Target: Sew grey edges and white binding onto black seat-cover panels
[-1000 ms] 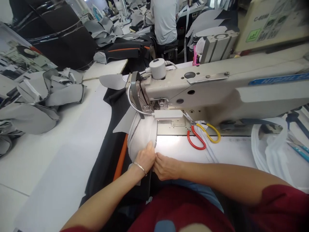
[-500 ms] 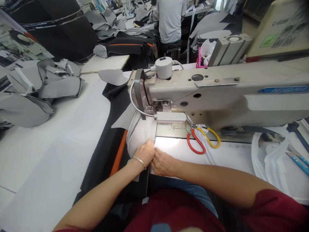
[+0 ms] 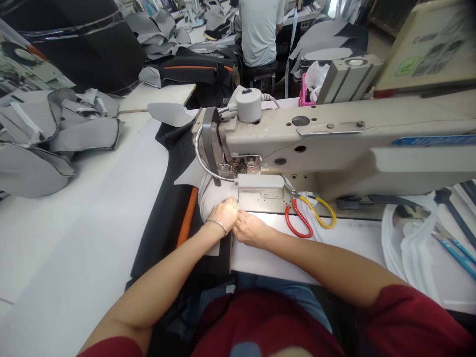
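Observation:
My left hand [image 3: 224, 213], with a thin bracelet on the wrist, presses on the near edge of a grey fabric piece [image 3: 208, 194] just in front of the sewing machine [image 3: 334, 144] head. Its fingers are curled down on the cloth. My right hand [image 3: 250, 229] lies beside it, fingers closed on the same fabric edge at the machine bed. Black fabric with an orange stripe [image 3: 186, 218] lies under and left of the grey piece. The needle area is hidden behind the small lamp [image 3: 260, 180].
Scissors with red and yellow handles [image 3: 308, 218] lie on the machine bed to the right. Grey cut pieces [image 3: 55, 139] are heaped at the left. A white plastic bag [image 3: 412, 243] and blue-handled tools [image 3: 455, 248] sit at right. Another person [image 3: 259, 29] sits at the back.
Both hands have moved forward along the grey fabric, closer to the machine head. Less of the grey piece shows in front of the hands. The view shifted slightly.

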Motion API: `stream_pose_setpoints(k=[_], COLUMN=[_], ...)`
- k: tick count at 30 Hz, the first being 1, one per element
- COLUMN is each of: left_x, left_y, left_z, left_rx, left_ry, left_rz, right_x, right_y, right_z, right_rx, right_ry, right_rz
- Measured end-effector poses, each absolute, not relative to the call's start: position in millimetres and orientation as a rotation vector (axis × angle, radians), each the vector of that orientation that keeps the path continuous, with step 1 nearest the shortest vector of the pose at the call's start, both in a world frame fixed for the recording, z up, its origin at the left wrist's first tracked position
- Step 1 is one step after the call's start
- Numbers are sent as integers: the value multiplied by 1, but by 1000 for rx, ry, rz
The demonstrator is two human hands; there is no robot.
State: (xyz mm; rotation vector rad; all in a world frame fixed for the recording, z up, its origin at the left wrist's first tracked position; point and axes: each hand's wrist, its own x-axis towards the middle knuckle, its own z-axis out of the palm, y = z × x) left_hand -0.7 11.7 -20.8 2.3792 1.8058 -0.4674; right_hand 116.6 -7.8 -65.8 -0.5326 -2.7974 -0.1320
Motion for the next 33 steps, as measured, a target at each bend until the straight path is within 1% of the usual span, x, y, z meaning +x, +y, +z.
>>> stream_pose_setpoints(k=[5,8,12,14,16,17,20,21,22,25,29,33], left_x=[1,2,1,-1,-4,-6,-8,-8,-8,-7,-7,-10], left_y=[30,39,46,46,39,34,11,3,-5,-20,-27,-29], left_z=[-18,-16,-16,-13,-6,-1,13,17,18,15,-4,-18], left_rx=[2395,2431,2432,2455,2520,2571,2738,2776,2796,2770,2722,2704], left_ry=[1820,1840,1915,1916,1864,1829,1799,1811,1825,1816,1738,1763], left_rz=[-526,-488,-410,-363,-351,-360,-392,-394,-397,-441,-446,-300], right_x=[116,114,109,105,101,99,97,96,96,96,94,93], right_y=[8,18,16,3,-17,-28,-54,-59,-62,-63,-62,-66], right_z=[-64,-63,-56,-49,-42,-38,-33,-32,-32,-35,-41,-41], right_rx=[-626,-730,-1075,-1207,-1239,-1228,-1117,-1066,-1027,-1015,-1019,-995], right_ry=[-2782,-2723,-2420,-2250,-2156,-2065,-1446,-1180,-948,-654,-636,-610], right_rz=[-61,114,754,958,1093,1263,1988,2171,2287,2350,2327,2336])
